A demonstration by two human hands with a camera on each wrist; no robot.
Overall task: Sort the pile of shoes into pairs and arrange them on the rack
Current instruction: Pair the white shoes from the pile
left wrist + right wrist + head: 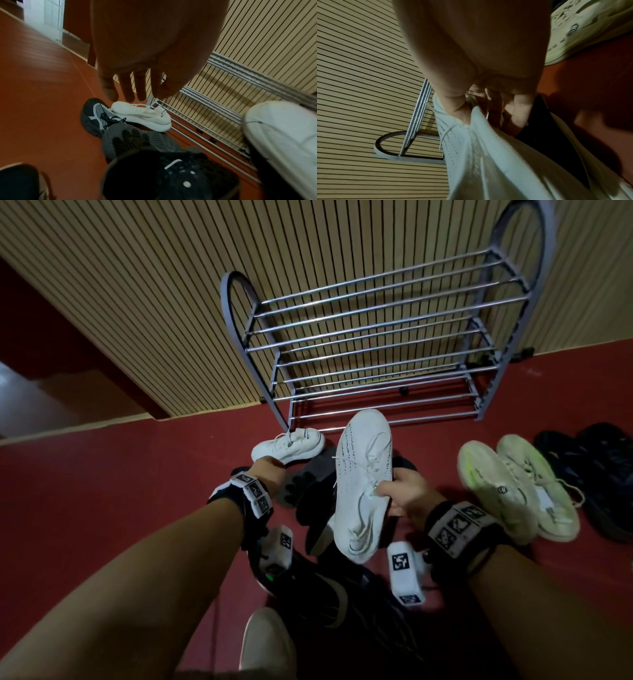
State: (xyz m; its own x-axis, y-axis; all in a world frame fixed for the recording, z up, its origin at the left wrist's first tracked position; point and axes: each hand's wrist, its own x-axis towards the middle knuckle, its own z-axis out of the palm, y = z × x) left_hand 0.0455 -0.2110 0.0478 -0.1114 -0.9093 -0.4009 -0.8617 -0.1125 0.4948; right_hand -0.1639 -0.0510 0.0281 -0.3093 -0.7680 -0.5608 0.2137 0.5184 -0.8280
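Note:
My right hand (394, 491) grips a white perforated sneaker (363, 484) by its side and holds it up, toe toward the metal shoe rack (376, 350); the thumb (458, 108) presses into its upper (488, 155). My left hand (135, 93) hangs with straight spread fingers just above a second white sneaker (142, 116) lying on the floor by the rack's left leg; that sneaker (287, 445) shows beyond the left hand (267, 470) in the head view. The rack's shelves hold no shoes.
A pile of dark shoes (315, 505) lies between my arms, with a grey-and-black sneaker (97, 116) at its left. A pale green pair (513, 491) and black shoes (589, 474) sit on the red floor at the right. A slatted wall (171, 302) stands behind the rack.

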